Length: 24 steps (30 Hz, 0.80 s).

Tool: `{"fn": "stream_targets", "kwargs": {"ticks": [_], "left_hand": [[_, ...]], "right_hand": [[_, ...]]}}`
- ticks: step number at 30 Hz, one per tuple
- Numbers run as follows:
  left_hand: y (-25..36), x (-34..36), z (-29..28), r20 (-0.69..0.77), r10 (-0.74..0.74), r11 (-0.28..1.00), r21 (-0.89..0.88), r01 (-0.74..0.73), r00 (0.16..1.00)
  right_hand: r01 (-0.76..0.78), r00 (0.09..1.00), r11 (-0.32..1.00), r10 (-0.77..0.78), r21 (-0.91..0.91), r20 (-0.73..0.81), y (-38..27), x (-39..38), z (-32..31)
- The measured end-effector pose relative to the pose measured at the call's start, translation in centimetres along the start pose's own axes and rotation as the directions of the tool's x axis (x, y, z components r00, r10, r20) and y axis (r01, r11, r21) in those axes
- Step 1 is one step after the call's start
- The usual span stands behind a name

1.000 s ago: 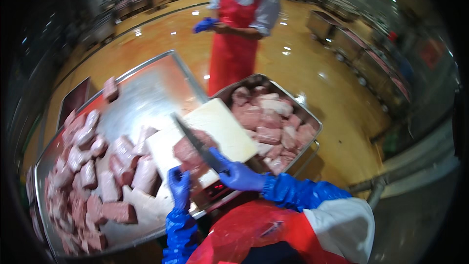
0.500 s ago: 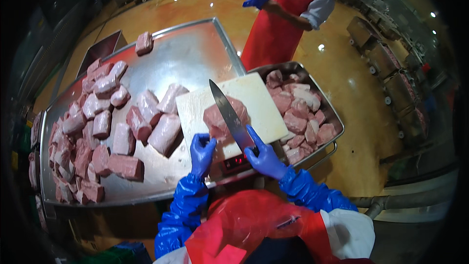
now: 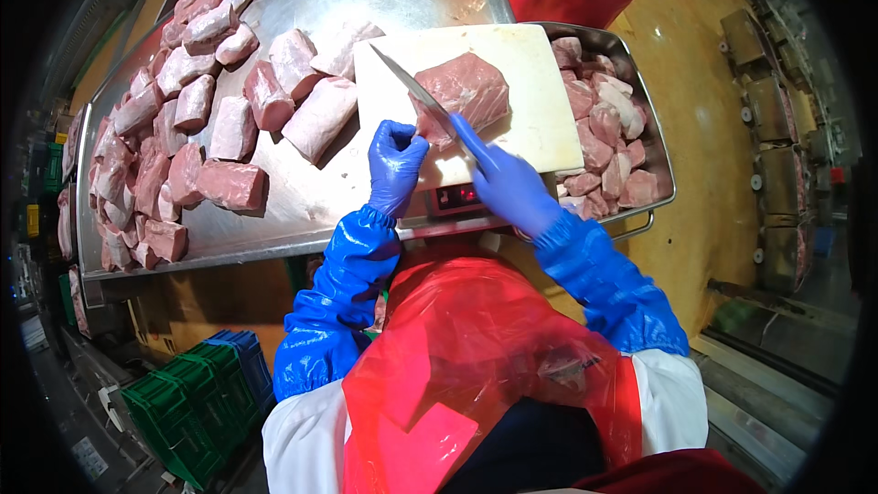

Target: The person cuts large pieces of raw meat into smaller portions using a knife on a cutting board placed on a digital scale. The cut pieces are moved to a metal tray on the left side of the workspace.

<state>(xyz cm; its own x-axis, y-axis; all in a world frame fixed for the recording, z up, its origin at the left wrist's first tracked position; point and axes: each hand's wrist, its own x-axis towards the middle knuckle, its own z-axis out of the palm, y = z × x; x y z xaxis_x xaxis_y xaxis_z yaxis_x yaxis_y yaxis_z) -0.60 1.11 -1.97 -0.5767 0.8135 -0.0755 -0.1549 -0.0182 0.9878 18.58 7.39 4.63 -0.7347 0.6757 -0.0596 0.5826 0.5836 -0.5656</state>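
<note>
Here, your right hand point(image 3: 517, 187) gripped the knife point(image 3: 416, 87), whose blade had swung from the middle of the meat piece point(image 3: 466, 90) on the white board point(image 3: 530, 128) to the near-left edge, pinched by your left hand point(image 3: 396, 169), apparently confining work there.

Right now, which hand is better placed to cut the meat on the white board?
The right hand, I'd judge: it grips the knife, with the blade over the left edge of the meat. The left hand has no blade; its curled fingers are at the meat's near-left corner, likely better for steadying.
</note>
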Motion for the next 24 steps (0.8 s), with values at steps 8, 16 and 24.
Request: {"fn": "stream_targets", "kwargs": {"ticks": [8,16,24], "left_hand": [[0.8,-0.3,-1.4,0.034,0.002,0.995,0.101,-0.005,0.999],[1.6,0.0,-1.0,0.184,0.047,0.99,0.125,-0.071,0.982],[-0.1,4.5,-6.6,0.123,0.125,0.984,0.11,-0.139,0.984]], "right_hand": [[-0.043,0.902,0.934,0.188,-0.354,0.388,2.6,-12.3,-8.5],[0.021,0.98,1.0,-0.025,-0.023,-0.197,-1.7,1.4,1.2],[-0.196,0.905,0.918,0.304,-0.344,0.296,-2.4,-10.6,-4.4]]}}
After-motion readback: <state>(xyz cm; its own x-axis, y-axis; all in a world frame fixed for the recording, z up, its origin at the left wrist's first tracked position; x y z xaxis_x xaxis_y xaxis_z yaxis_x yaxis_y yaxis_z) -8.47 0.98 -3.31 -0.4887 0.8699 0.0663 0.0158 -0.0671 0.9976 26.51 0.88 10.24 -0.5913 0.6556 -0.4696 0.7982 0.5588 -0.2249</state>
